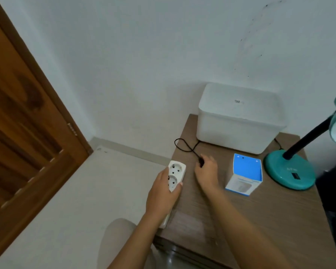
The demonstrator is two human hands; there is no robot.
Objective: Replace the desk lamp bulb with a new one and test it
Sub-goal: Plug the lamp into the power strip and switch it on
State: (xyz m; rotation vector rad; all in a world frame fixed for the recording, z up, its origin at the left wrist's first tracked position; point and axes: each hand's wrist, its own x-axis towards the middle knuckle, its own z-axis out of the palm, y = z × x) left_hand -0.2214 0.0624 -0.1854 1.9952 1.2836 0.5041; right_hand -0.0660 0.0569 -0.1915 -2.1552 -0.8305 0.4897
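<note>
The left hand (164,191) has its grip closed around a white power strip (174,174) at the counter's (260,220) left edge, sockets facing up. The right hand's (207,171) grip pinches the black plug (201,162) of the lamp cord (184,146) on the counter. To do this well, steady the strip, line the pins up with a socket and push straight in. The teal desk lamp (291,171) stands at the right, the blue-and-white bulb box (244,174) beside it, before a white lidded bin (239,117). Printing on box, bin and lamp base is too blurred to read.
</note>
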